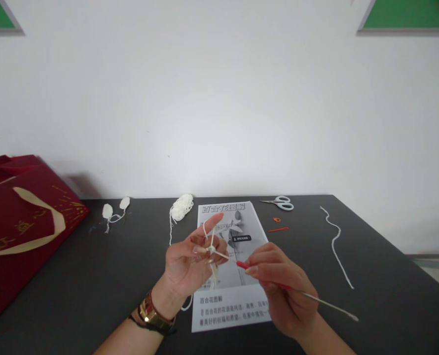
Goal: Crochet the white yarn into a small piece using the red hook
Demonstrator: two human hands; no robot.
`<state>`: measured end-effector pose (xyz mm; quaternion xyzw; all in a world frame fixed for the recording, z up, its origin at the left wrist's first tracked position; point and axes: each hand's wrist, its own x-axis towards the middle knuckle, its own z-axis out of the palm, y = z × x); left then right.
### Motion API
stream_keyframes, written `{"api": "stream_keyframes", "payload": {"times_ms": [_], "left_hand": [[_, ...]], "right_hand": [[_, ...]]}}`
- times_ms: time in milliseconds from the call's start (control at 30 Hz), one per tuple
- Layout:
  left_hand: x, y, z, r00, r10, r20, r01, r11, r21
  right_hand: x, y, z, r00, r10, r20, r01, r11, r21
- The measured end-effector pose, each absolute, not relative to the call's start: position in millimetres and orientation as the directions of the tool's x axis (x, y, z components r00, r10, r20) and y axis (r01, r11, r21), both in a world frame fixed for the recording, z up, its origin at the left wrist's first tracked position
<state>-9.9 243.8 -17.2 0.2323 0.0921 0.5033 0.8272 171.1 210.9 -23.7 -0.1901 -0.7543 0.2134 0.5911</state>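
Observation:
My left hand (190, 261) pinches a small piece of white crochet work (212, 249) between thumb and fingers. Its index finger is raised, with white yarn looped over it. In my right hand (284, 286) is a crochet hook (243, 265) with a red grip and a metal shaft, held closed like a pen. A loop of yarn stretches from the work to the hook's tip. More white strands dangle below my left fingers. Behind that hand lies a ball of white yarn (182, 206), its strand running down toward the hand.
Beneath both hands is a printed sheet (232, 303). Scissors (283, 202), an orange stitch marker (276, 220) and a red needle (278, 229) lie beyond it. Loose yarn (336, 241) is at right. Two white crocheted pieces (107, 211) and a red bag (27, 222) are left.

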Motion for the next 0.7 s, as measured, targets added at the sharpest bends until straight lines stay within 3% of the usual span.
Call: {"api": "stream_keyframes", "payload": {"times_ms": [500,700], "left_hand": [[-11.7,245.7,-16.5,0.47,0.879,0.086,-0.728,0.33,0.601],[-11.5,244.3,-13.1,0.467,0.878,0.103,-0.724,0.313,0.614]], "right_hand": [[166.1,214.6,-14.2,-0.354,0.329,0.875,0.144,0.944,-0.297],[163.0,215.4,-17.4,-0.311,0.407,0.859,0.161,0.913,-0.374]]}}
